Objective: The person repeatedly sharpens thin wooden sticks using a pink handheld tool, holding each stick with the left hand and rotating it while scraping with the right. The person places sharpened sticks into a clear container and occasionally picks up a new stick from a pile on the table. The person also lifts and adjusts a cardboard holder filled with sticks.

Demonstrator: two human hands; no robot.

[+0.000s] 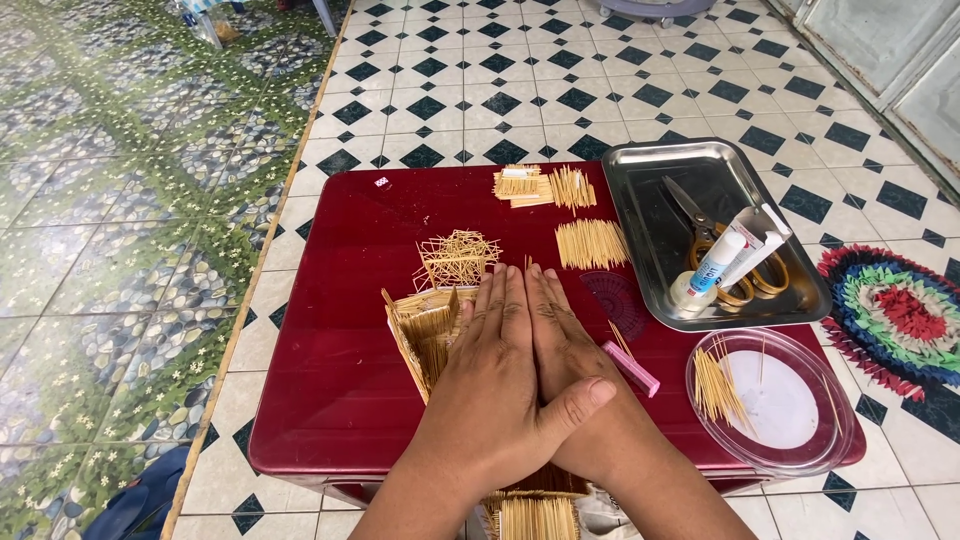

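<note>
Both hands lie flat, palms down and side by side, on a model built of toothpicks [428,332] in the middle of a dark red table [330,380]. My left hand [490,385] has its fingers together, and its thumb crosses over my right hand [556,335]. The hands hide most of the model; only its left wall and edge show. A loose lattice of toothpicks [458,258] lies just beyond the fingertips. A pink utility knife [630,367] lies right of my right hand.
Toothpick piles [590,243] lie at the table's back. A metal tray [650,190] at the right holds scissors [700,215] and a glue tube [712,268]. A clear oval lid [790,410] carries toothpicks. A colourful rug [900,310] lies on the tiled floor.
</note>
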